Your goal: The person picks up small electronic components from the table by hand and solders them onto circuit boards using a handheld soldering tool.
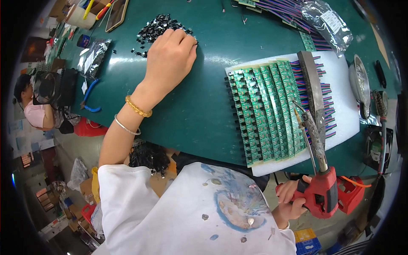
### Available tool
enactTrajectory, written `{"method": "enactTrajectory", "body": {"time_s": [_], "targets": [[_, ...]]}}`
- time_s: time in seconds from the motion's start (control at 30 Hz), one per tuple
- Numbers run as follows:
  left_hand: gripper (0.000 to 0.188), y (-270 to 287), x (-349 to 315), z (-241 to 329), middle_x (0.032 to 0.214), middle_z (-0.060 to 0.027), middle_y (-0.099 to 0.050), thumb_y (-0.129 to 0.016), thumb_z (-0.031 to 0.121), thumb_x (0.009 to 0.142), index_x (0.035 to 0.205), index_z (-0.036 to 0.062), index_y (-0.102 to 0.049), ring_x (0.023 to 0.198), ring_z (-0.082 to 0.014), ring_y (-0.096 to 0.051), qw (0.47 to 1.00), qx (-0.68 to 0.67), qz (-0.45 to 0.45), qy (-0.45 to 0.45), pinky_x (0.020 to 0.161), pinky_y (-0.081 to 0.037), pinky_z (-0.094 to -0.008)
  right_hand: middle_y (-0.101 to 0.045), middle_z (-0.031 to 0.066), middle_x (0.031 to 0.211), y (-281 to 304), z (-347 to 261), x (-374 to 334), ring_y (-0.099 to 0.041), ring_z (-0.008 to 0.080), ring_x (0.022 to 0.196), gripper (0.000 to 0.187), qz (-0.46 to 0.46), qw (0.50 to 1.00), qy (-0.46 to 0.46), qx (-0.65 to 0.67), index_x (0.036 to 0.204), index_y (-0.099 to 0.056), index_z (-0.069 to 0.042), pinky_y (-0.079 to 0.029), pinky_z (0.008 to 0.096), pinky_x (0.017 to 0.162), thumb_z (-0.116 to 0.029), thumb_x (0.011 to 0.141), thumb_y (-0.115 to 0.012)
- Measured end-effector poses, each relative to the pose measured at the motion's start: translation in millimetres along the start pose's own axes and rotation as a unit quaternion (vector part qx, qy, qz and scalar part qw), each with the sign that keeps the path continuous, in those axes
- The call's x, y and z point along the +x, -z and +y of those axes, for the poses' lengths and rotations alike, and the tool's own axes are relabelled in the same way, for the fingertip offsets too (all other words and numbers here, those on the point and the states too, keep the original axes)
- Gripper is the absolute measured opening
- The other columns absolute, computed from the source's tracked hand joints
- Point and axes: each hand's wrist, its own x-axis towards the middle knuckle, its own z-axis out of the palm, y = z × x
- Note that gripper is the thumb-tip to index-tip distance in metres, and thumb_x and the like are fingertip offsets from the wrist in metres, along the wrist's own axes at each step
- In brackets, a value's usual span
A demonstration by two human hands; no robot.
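Note:
My left hand (172, 53) is over a pile of small black components (156, 26) at the far side of the table. Its fingers curl down among them, and the fingertips are hidden. Low on the right, my right hand (291, 197) grips a red and black soldering gun (321, 193), whose metal tip and solder feed tube point away over the boards. Rows of green circuit boards (267, 112) lie on a white foam slab (350, 112), with black components along their left edge. A dark metal bar (313, 80) rests across the coloured wires (329, 106) on the boards' right.
A clear plastic bag (329, 25) and more wired boards lie at the far right. Near the right edge are a metal bowl (360, 80) and a small fan (375, 146). Blue-handled pliers (89, 97), a silvery bag (95, 57) and a phone (117, 15) are left. Another person (38, 110) sits far left.

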Motion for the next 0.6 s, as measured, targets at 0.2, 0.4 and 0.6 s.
{"method": "enactTrajectory", "body": {"time_s": [0.2,0.4,0.6], "targets": [[0.010,7.2,3.2,0.8,0.080,-0.0085,-0.062,-0.069,0.000,0.078,0.085,0.0008,-0.063,0.072,-0.0240,-0.063,0.999,-0.044,0.006,-0.013,0.065,-0.052,-0.0329,-0.047,0.0000,0.058,-1.7,0.1,1.0,-0.045,0.0135,0.049,0.073,0.010,1.000,-0.019,0.019,0.136,-0.037,0.000,-0.038,0.0317,0.051,-0.049,0.089,-0.065],[0.009,14.8,-5.9,13.6,0.073,-0.0052,-0.063,-0.067,-0.003,0.079,0.082,0.0007,-0.060,0.063,-0.0142,-0.063,0.975,-0.204,0.018,0.084,0.060,-0.051,-0.0256,-0.044,0.0009,0.056,2.1,7.4,10.3,-0.044,0.0128,0.043,0.065,-0.046,0.998,0.045,-0.008,0.132,-0.035,0.006,-0.041,0.0293,0.045,-0.043,0.096,-0.058],[0.021,38.3,-11.8,54.7,0.077,-0.0068,-0.064,-0.065,-0.006,0.079,0.099,0.0009,-0.069,0.065,-0.0128,-0.061,0.937,-0.310,0.043,0.153,0.059,-0.050,-0.0253,-0.045,0.0007,0.055,-1.1,10.3,9.7,-0.044,0.0127,0.043,0.066,-0.035,0.998,0.050,-0.028,0.132,-0.035,0.004,-0.041,0.0294,0.045,-0.044,0.094,-0.060]]}}
